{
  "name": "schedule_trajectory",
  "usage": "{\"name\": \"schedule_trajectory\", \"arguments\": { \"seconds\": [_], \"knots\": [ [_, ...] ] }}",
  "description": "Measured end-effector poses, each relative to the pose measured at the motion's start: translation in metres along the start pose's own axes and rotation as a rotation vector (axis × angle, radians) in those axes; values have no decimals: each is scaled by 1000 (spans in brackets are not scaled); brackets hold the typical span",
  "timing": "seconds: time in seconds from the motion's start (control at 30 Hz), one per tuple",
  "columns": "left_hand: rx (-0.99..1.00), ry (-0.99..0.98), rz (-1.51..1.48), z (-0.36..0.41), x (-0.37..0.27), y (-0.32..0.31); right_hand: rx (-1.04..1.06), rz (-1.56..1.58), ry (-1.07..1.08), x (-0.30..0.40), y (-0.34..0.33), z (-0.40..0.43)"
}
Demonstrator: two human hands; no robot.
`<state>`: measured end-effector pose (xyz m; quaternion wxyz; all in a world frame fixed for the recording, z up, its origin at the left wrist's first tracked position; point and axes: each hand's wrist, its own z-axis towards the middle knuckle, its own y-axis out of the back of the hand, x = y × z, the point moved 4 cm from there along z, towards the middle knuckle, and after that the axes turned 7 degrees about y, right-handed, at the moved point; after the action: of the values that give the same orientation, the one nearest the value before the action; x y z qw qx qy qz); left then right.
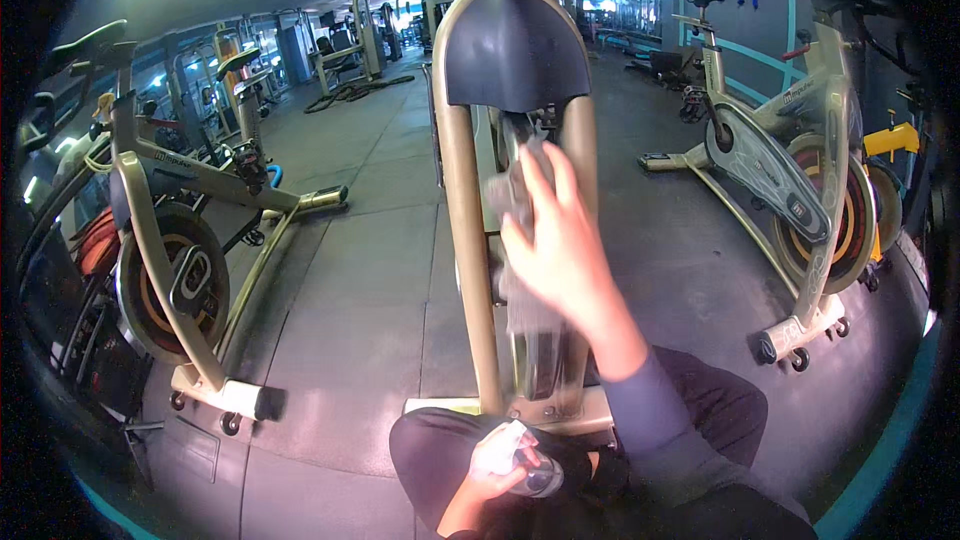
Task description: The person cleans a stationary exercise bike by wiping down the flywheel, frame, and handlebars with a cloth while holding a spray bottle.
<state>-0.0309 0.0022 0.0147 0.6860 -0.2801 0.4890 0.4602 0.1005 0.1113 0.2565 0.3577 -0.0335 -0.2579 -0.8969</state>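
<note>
Straight ahead stands the front of a spin bike, its tan forked frame topped by a dark plastic cover. Between the fork legs, just below the cover, my right hand presses a grey cloth that hangs down over the flywheel area; hand and cloth are motion-blurred. Low in my lap, my left hand grips a spray bottle with a white trigger head and a clear body. The flywheel shows only in part behind the cloth.
Another spin bike stands at the left and one more at the right, each on a wheeled base. Battle ropes lie on the rubber floor farther back, near weight machines. A yellow frame part shows at the far right.
</note>
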Motion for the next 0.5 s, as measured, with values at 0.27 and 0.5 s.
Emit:
{"name": "schedule_trajectory", "arguments": {
  "seconds": [0.27, 0.5],
  "knots": [
    [-30, 21, -98, -3, 3, 4, -3, -93, 45, 24, -3, -20],
    [25, 25, -11, 0, 1, -1, -12, -18, 126, 18, -19, -163]
  ]
}}
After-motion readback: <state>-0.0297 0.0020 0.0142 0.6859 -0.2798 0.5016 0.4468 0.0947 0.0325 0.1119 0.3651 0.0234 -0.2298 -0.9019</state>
